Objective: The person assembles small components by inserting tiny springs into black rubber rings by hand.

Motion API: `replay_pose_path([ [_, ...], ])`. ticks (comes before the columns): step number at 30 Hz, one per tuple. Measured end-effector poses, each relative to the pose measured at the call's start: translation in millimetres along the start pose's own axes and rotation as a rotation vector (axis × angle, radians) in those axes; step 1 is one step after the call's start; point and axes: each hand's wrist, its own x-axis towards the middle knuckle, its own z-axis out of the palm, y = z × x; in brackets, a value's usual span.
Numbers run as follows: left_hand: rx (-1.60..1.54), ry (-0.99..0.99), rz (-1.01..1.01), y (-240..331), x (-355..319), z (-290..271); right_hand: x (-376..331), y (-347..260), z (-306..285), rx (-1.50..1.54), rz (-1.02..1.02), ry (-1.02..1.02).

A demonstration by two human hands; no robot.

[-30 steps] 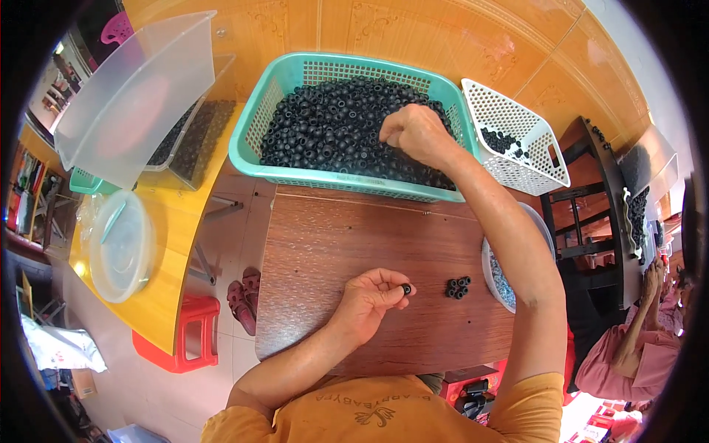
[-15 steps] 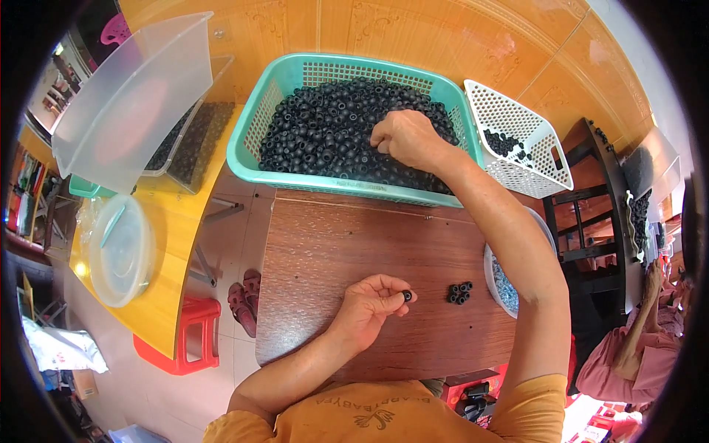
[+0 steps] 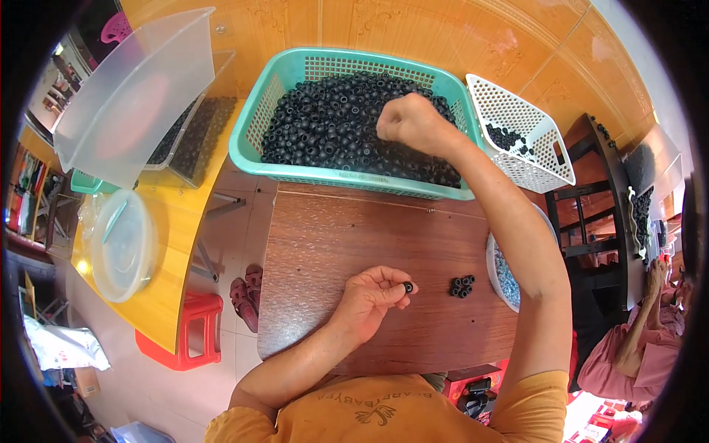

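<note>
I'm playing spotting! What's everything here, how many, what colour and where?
Table: one, brown, centre
Green basket: one, green, table's back
Round pieces: countless, black, inside
White basket: one, white, further right
Clustered pieces: about six, black, on table
Bowl: one, pale, table's right
Side table: one, yellow, left
Tub: one, clear, on side table
Box: one, clear, behind tub
Panel: one, cloudy, by box
Stool: one, red, left floor
Slippers: two, maroon, floor
Rack: one, black, right
Other person: one, pink clothes, far right
Left hand: one, holding a round piece
Right hand: one, over green basket
</note>
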Motion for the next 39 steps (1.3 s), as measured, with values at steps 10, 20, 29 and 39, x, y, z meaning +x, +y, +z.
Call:
replay_pose_path([
  [10,0.016,-0.003,0.017,-3.0,-0.3,-1.7,-131.6,-79.4,-43.9,0.932,0.371,0.072],
  [20,0.011,0.053,0.128,-3.3,-10.8,15.7,-232.6,-96.8,11.5,1.204,0.498,0.175],
  [29,0.032,0.062,0.095,-25.7,-24.1,25.5,-264.0,-125.8,36.4,0.979,0.398,0.385],
  [39,0.151,0.096,0.140,-43.7,-32.7,36.5,-282.3,-134.5,52.5,0.574,0.197,0.515],
])
